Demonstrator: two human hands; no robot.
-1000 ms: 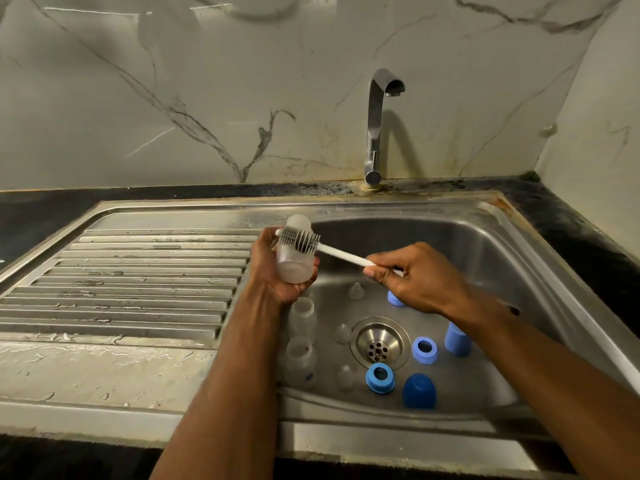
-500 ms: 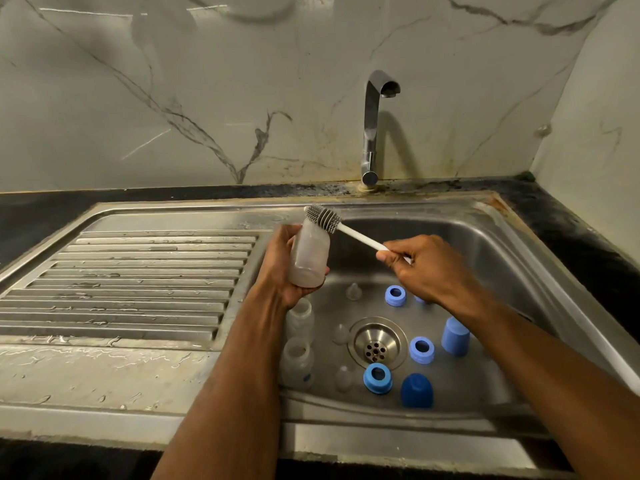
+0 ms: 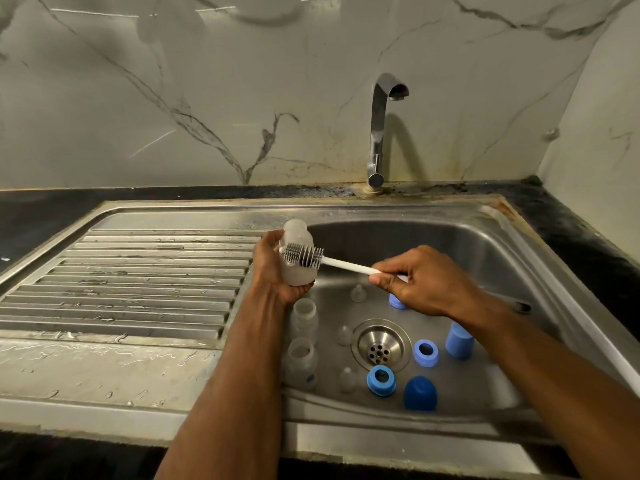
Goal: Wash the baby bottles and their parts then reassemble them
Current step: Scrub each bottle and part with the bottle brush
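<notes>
I see only part of left hand (image 3: 273, 268): bottle (image 3: 296, 258) covers its fingers. Brush (image 3: 303, 257) covers part of bottle side. Right hand (image 3: 424, 282) hides middle of brush stick; dark end pokes out past wrist. Light blue ring (image 3: 396, 301) half hidden under right hand. Light blue cap (image 3: 459, 340) partly behind right arm. I can't tell small print on nearest clear bottle (image 3: 302, 362). Both arms cut off by bottom edge. Sink (image 3: 502, 237) right rim cut off by picture edge.
</notes>
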